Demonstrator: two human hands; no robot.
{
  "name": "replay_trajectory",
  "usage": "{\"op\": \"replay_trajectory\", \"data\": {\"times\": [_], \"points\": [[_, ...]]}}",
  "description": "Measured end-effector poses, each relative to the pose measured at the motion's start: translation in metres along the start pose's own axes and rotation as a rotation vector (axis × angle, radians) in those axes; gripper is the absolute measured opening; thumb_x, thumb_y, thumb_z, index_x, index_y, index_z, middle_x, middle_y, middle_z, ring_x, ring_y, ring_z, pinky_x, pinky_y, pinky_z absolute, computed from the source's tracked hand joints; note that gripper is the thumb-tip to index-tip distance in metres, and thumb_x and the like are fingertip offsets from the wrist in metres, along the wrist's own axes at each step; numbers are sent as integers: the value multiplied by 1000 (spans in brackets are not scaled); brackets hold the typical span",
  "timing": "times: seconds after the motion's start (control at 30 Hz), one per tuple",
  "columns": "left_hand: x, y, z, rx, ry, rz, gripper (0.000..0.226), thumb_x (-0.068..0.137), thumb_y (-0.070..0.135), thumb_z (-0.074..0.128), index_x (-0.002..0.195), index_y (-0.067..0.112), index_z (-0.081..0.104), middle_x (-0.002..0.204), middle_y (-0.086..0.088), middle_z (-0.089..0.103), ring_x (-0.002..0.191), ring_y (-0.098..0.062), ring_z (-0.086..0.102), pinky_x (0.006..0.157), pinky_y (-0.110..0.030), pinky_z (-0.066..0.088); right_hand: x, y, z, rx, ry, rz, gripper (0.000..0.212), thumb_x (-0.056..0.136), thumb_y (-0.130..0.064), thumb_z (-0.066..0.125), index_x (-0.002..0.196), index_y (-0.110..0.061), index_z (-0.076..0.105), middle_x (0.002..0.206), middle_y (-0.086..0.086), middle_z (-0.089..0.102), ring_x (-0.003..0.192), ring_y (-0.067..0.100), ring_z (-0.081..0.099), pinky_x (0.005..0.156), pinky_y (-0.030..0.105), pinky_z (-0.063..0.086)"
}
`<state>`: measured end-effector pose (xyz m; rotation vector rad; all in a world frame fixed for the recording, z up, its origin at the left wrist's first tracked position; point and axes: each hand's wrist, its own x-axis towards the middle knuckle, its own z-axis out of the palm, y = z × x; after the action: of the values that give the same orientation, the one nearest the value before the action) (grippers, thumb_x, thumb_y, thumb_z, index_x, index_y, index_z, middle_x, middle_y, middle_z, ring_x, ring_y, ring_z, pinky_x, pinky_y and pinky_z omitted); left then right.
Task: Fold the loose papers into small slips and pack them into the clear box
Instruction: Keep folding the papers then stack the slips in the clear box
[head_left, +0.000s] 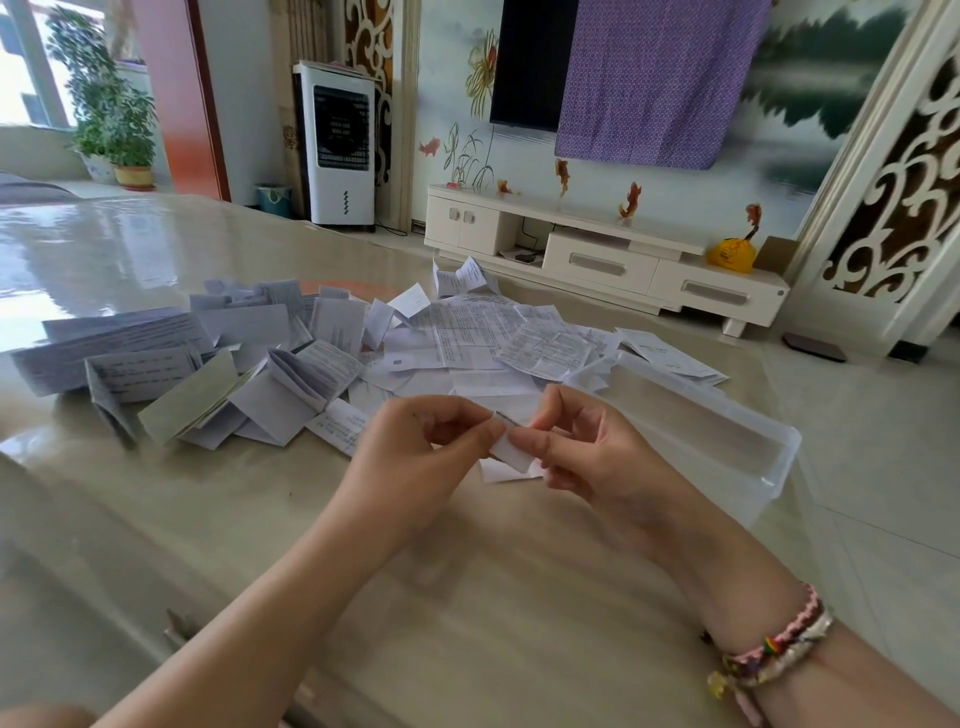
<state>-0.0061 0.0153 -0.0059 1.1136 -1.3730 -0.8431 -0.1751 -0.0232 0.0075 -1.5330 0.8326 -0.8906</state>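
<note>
A small folded white paper slip (510, 451) is held above the table between both hands. My left hand (415, 447) pinches its left end with curled fingers. My right hand (587, 447) pinches its right end, thumb on top. A wide heap of loose printed papers (467, 332) and folded leaflets (156, 358) covers the table beyond my hands. The long clear box (727, 441) lies to the right of my right hand, near the table's right edge, and looks empty.
The glossy beige table (467, 597) runs towards me. Its right edge drops to a tiled floor (883, 467). A white TV cabinet (597, 249) and a white air cooler (340, 145) stand at the far wall.
</note>
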Motion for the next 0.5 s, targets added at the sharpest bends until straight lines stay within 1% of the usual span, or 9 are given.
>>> {"op": "replay_trajectory", "data": {"times": [0.07,0.17,0.23,0.27,0.3,0.37,0.43,0.5], "points": [[-1,-2,1,28,15,24,9,86,17,70,79,18,76,79,-4,74,84,-29,68,83,-45,51,0,1,0,4,-18,-3,30,86,-5,66,68,-15,44,54,-10,41,53,5,33,52,20,24],[0,-4,-1,55,17,16,9,85,13,71,78,16,75,77,-5,74,82,-31,68,82,-48,51,3,5,4,-72,35,-36,29,83,-9,71,64,-16,50,56,-6,44,52,4,35,49,15,27],[1,-6,-5,93,33,-1,10,85,13,70,77,17,74,75,-2,73,78,-25,68,77,-40,52,5,9,6,-170,88,-71,24,79,-19,78,65,-20,59,64,0,50,58,7,42,52,16,34],[1,-7,-8,130,50,-8,11,86,14,70,76,18,73,73,0,73,74,-20,68,73,-36,52,5,10,7,-249,118,-88,19,78,-24,79,69,-21,63,68,0,54,62,10,45,55,18,38],[2,-8,-11,169,70,-15,13,86,15,69,75,20,72,71,1,71,69,-16,65,67,-33,53,5,11,8,-325,147,-102,15,78,-28,79,76,-21,65,71,-3,56,65,10,47,58,18,41],[1,-10,-18,212,105,-34,15,88,16,67,74,20,70,67,1,69,61,-10,60,54,-25,53,3,11,8,-423,206,-139,16,80,-29,76,87,-21,66,76,-9,59,68,5,51,61,12,41],[1,-10,-25,225,135,-39,15,89,15,66,75,20,69,63,1,67,56,-9,58,47,-17,46,1,11,6,-539,244,-186,17,80,-30,75,91,-26,63,83,-10,63,76,0,55,65,10,40],[0,-10,-33,287,168,8,12,89,14,66,79,20,69,62,2,67,55,-14,60,46,-17,46,2,14,3,-704,242,-219,21,80,-34,74,96,-31,60,94,-13,63,91,-1,55,72,10,39]]}}
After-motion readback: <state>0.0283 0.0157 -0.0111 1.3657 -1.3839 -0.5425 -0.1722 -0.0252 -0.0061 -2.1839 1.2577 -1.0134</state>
